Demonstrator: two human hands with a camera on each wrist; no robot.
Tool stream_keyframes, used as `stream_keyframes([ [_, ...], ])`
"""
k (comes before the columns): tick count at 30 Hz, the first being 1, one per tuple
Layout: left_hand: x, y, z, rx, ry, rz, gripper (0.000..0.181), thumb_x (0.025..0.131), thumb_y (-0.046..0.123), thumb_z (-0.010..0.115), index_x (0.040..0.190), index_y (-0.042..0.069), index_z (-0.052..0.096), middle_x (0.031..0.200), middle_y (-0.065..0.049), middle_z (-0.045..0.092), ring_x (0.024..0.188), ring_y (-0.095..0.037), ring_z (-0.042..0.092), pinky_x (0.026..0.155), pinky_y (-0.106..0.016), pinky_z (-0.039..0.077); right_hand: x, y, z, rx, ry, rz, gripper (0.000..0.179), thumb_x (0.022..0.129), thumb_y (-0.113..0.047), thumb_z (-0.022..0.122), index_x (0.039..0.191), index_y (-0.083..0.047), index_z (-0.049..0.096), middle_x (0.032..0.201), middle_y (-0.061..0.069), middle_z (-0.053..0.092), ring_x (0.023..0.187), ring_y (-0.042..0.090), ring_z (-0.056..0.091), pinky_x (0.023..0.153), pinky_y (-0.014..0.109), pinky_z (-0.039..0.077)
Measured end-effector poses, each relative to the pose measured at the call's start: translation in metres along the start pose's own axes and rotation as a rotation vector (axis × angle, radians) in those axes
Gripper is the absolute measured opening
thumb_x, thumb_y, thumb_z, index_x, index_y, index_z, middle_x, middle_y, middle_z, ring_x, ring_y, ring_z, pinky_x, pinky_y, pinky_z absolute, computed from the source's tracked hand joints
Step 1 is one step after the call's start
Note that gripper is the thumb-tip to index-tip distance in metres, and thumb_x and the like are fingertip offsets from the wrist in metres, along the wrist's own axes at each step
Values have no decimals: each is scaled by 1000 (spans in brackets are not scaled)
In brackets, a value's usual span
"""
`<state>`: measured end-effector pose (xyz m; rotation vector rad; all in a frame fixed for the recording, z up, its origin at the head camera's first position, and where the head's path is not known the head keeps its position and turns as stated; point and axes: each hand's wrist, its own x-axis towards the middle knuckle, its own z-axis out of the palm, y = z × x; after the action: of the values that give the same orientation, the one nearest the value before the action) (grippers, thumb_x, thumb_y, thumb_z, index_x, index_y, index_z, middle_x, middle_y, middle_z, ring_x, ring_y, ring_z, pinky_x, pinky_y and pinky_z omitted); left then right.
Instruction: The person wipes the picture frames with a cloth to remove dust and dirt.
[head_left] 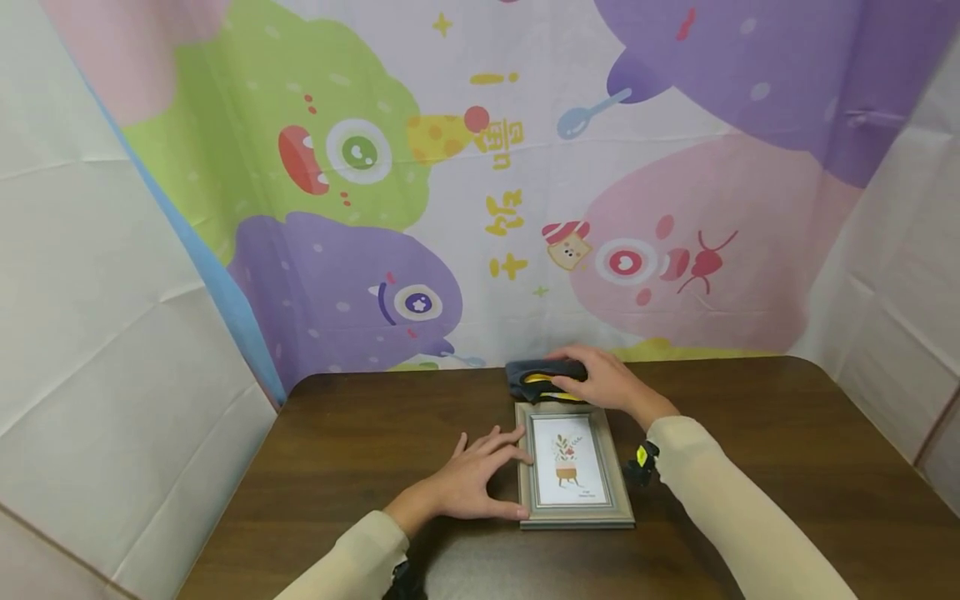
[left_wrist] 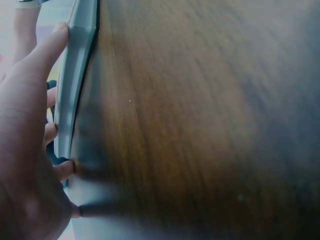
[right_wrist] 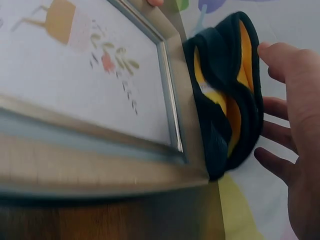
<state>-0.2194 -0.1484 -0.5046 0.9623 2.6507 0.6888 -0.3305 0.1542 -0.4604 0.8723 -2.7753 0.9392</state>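
Beige sleeve (head_left: 753, 508) nearest, my right hand (head_left: 602, 380) touches a soft, probably light cloth (head_left: 534, 372) just beyond the stiff picture frame (head_left: 572, 462) (gripped or not, I can't tell), my left hand (head_left: 474, 481) spread wide against the frame's rim (head_left: 525, 488), its safest hold.

Head view from high up, facing forward and down at the table (head_left: 322, 454), left wrist view near its surface, right wrist view close to the picture frame (head_left: 572, 461), seen by all three
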Motion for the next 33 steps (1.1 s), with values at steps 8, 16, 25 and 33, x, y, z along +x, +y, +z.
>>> stream_keyframes([
  [8, -1, -2, 1, 0, 13, 3, 68, 96, 62, 83, 153, 33, 59, 190, 3, 28, 176, -48, 24, 128, -93, 13, -15, 15, -13, 33, 35, -2, 46, 108, -28, 78, 149, -9, 70, 153, 20, 70, 138, 49, 68, 118, 72, 53],
  [16, -1, -2, 2, 1, 16, 13, 68, 96, 61, 83, 153, 32, 59, 190, 1, 29, 176, -48, 25, 128, -93, 12, -34, 30, -30, -28, 55, 24, 44, 107, -26, 79, 147, -10, 72, 153, 19, 70, 138, 47, 68, 117, 70, 53],
  [25, -1, -1, 5, -9, 8, 15, 68, 97, 60, 83, 154, 32, 59, 190, 2, 27, 176, -47, 23, 129, -93, 11, -47, 41, -41, -93, 63, -31, 41, 107, -23, 79, 145, -9, 72, 146, 17, 74, 134, 46, 70, 113, 70, 56],
  [33, -1, -2, 3, -8, 18, 19, 68, 96, 59, 84, 154, 32, 59, 190, 2, 28, 176, -48, 24, 129, -93, 11, -58, 39, -40, -126, 83, 5, 46, 106, -28, 79, 147, -10, 71, 151, 17, 73, 142, 45, 67, 118, 72, 52],
])
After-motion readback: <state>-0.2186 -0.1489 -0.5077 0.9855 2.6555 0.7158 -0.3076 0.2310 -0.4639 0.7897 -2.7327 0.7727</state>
